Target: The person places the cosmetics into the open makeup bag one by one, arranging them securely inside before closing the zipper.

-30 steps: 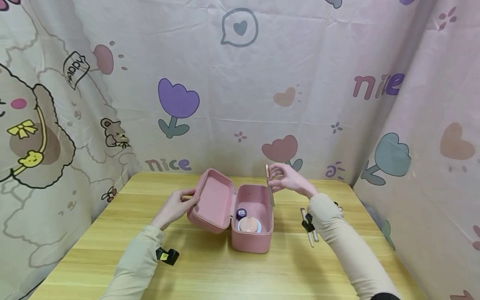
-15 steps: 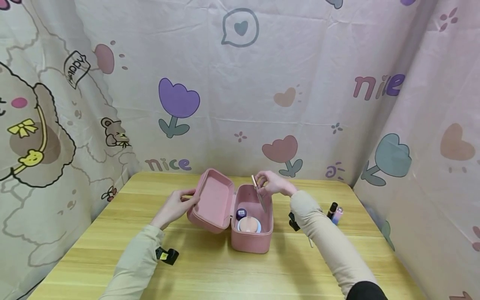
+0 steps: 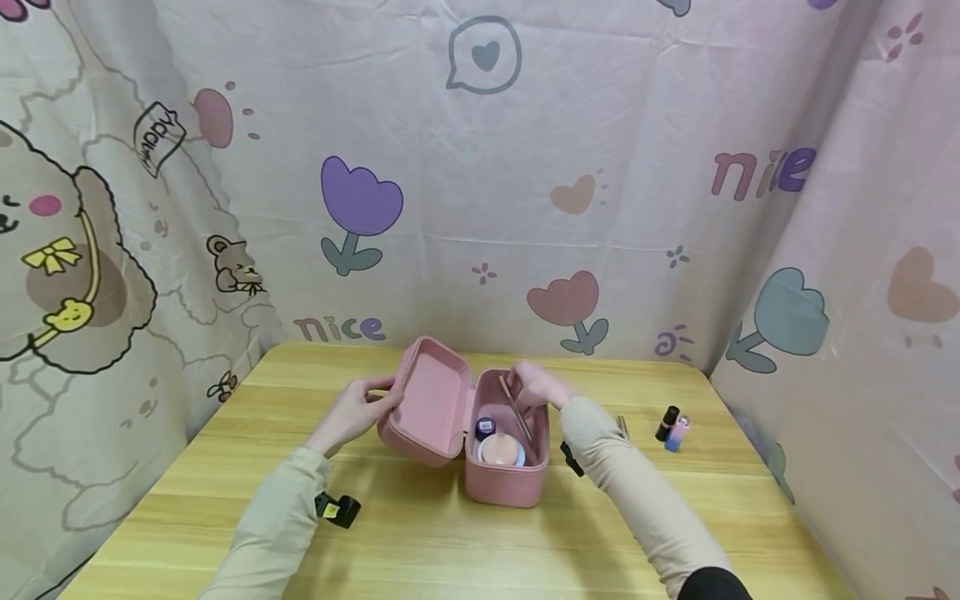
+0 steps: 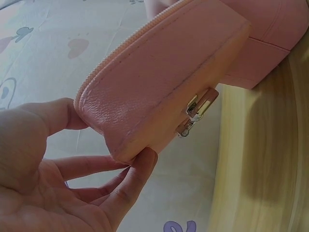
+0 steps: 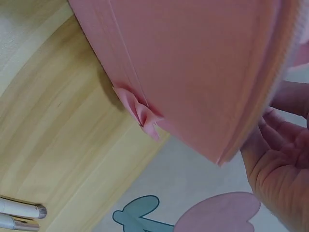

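Observation:
A pink zip-up makeup case (image 3: 504, 485) stands on the table with its lid (image 3: 431, 392) swung out to the left. My left hand (image 3: 358, 410) grips the lid's edge between thumb and fingers; in the left wrist view a gold zip pull (image 4: 202, 104) hangs beside them. My right hand (image 3: 536, 386) reaches in over the case's far end, pinching a slim stick (image 3: 519, 415) with a rose-gold end, tilted down inside. A dark blue jar (image 3: 485, 427) and a round beige compact (image 3: 500, 451) lie in the case. In the right wrist view the case wall hides the stick.
To the right on the table are a black tube (image 3: 667, 423) and a pink-to-blue tube (image 3: 677, 434). Makeup brushes (image 5: 21, 209) lie nearer the case, mostly hidden by my right sleeve in the head view. A patterned curtain (image 3: 465, 208) hangs behind the table.
My right hand has moved left and down, bringing the slim stick from above the case's right rim to inside it. The left hand keeps its hold on the lid.

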`<state>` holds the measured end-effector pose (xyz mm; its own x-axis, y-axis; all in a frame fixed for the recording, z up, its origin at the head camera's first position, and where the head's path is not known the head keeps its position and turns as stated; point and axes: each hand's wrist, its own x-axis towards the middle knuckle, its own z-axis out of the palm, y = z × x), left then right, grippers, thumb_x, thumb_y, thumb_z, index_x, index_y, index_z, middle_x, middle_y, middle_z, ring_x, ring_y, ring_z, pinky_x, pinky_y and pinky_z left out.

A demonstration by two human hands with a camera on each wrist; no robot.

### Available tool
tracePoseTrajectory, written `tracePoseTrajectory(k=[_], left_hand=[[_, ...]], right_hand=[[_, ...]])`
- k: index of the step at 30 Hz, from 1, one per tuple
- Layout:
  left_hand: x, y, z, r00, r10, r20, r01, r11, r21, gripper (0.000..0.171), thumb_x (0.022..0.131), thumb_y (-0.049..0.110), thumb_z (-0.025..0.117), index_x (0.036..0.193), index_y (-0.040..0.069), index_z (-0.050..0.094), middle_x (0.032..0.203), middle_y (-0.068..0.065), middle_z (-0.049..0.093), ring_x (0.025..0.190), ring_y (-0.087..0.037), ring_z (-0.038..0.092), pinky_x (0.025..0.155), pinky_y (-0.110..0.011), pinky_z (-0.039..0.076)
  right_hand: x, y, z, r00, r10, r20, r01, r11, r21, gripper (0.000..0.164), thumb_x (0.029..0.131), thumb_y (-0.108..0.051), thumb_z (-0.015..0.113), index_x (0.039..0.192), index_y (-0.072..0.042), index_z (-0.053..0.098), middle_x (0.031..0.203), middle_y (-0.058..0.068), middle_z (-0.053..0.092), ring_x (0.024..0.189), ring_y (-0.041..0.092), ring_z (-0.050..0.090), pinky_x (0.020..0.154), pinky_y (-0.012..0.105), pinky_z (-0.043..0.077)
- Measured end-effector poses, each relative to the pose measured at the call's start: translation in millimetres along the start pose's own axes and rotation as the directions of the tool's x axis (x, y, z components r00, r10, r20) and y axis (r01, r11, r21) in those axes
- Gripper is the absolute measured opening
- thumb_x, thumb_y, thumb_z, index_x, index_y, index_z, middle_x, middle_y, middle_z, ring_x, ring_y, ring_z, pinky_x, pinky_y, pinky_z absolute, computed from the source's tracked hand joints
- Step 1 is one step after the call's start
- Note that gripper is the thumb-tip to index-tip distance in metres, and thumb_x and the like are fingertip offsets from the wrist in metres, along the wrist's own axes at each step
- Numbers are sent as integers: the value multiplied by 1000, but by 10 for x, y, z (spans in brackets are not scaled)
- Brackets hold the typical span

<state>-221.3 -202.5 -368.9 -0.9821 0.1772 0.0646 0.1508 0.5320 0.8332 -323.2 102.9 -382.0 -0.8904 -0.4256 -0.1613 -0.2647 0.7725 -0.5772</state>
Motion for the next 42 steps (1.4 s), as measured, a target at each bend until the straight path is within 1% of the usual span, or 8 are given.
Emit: tracePoseTrajectory(k=[4,7,10,16,21,25,32,42], left_hand=[[2,13,15,1000,-6,-2,6,1000,1,50,102,22,57,143,-7,51,142,-28,57,115,-36,68,86,-34,59],[7,19,18,1000,-3,-7,3,1000,4,50,102,22,57,142,-7,51,142,-28,57,114,-36,68,86,-35,59],[10,23,21,1000,2,-7,-2,1000,4,50,102,22,57,142,-7,51,142,-28,57,115,-37,68,87,-37,60],[14,18,24,1000,7,-1,-7,1000,3,50,102,22,57,142,-7,51,142,-28,57,114,-36,68,86,-36,59],[18,12,20,1000,11,-10,-11,1000,1,50,101,21,58,142,-7,51,140,-29,57,114,-37,68,87,-37,60],[21,-1,17,1000,0,-13,1,1000,8,50,102,22,57,143,-7,51,141,-28,57,115,-37,67,89,-38,60],[0,0,12,1000,2,-11,-2,1000,5,50,102,21,57,143,-7,50,142,-29,56,116,-38,67,90,-39,60],[-19,12,13,1000,-4,-12,5,1000,16,52,102,23,57,143,-7,50,142,-29,56,116,-38,67,89,-40,60]], right_hand=[[1,-11,55,998,-14,-64,5,991,-137,31,70,13,71,96,-1,62,90,10,64,70,23,68,60,31,60],[-5,-28,91,996,-36,-87,19,981,-194,22,70,12,70,84,-4,64,81,5,63,66,17,63,58,30,59],[-19,-45,120,996,-25,-81,10,983,-183,19,71,15,67,79,-2,64,73,4,60,58,16,62,57,35,61],[-40,-56,126,997,6,-82,-18,989,-150,29,75,13,73,102,7,64,85,10,63,61,17,64,56,27,60],[-41,-39,75,985,-73,-157,44,982,-182,30,74,13,71,103,7,67,92,16,70,71,20,66,59,24,57],[-66,3,37,962,-130,-239,89,980,-175,31,71,14,65,100,4,70,90,14,72,77,21,64,66,28,57],[-209,80,48,916,-158,-370,174,985,12,24,81,5,73,105,5,71,90,16,75,82,24,71,74,32,60],[-398,175,177,823,-142,-550,293,935,197,23,85,0,75,107,5,70,95,19,75,85,27,72,80,33,60]])
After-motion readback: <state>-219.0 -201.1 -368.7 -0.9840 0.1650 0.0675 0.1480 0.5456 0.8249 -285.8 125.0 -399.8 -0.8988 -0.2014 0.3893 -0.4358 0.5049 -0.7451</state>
